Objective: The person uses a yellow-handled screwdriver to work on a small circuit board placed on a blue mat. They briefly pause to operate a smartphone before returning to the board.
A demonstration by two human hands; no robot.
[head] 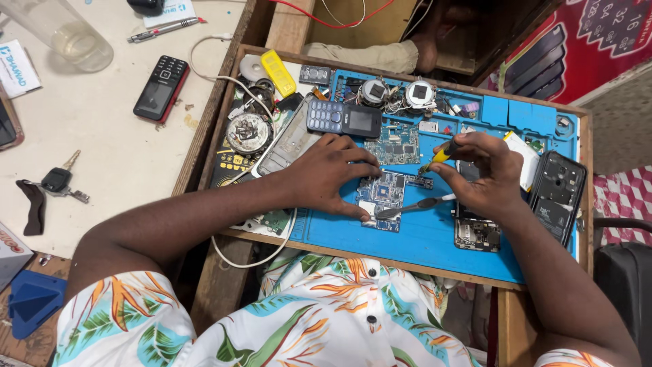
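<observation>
A small yellow-handled screwdriver (440, 155) is pinched between the thumb and fingertips of the right hand (479, 178), its tip angled down toward the upper right corner of a blue circuit board (382, 197). A pair of tweezers with a white handle (414, 206) is also kept in the same closed grip, lower in the hand, with the dark tips laid across the right edge of the board. The left hand (331, 173) is pressed flat on the board's left side, fingers spread and curled over its top and bottom edges; nothing is enclosed in that grip, the board only being pinned down.

The board is found near the middle of a blue work mat (421, 241), which is set in a wooden tray (224, 102) at the table's right side. Just beyond the left hand a dark keypad phone (343, 118) is laid, with a second bare circuit board (392, 143) beside it. Under the right wrist an opened phone body (475, 231) is seen, and a black back cover (558, 196) is placed at the mat's right edge. On the white table (115, 149) to the left, a red-and-black phone (161, 87) and a bunch of keys (58, 182) are lying well apart.
</observation>
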